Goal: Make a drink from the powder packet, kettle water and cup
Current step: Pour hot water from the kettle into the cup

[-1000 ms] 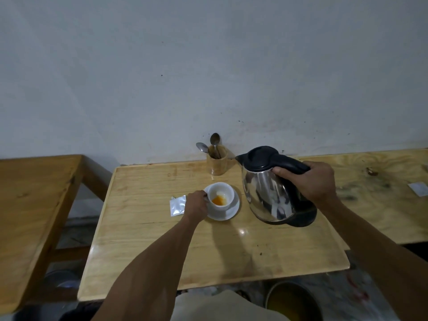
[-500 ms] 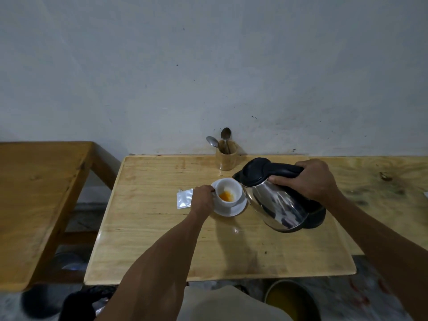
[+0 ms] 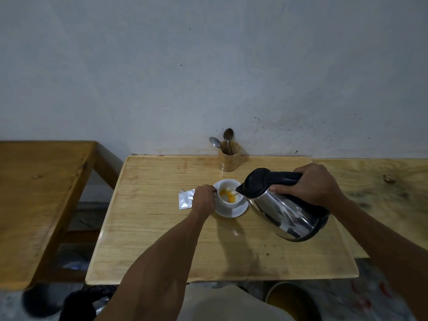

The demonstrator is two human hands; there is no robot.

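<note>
A white cup [image 3: 231, 203] with orange powder inside stands on a white saucer [image 3: 240, 212] in the middle of the wooden table [image 3: 162, 239]. My left hand [image 3: 205, 200] grips the cup's handle on its left side. My right hand [image 3: 310, 185] holds the black handle of a steel kettle [image 3: 284, 212], tilted steeply with its spout over the cup's right rim; water reaches the powder. A silver powder packet [image 3: 186, 198] lies flat just left of my left hand.
A wooden holder [image 3: 229, 159] with two spoons stands at the table's back edge by the wall. A second wooden table [image 3: 34, 193] sits to the left, a plywood surface [image 3: 382, 181] to the right. A round container [image 3: 293, 302] and dark objects sit on the floor below.
The kettle has tipped further and its spout has moved over the cup; the powder now looks wet and spread. My left hand stays on the cup handle.
</note>
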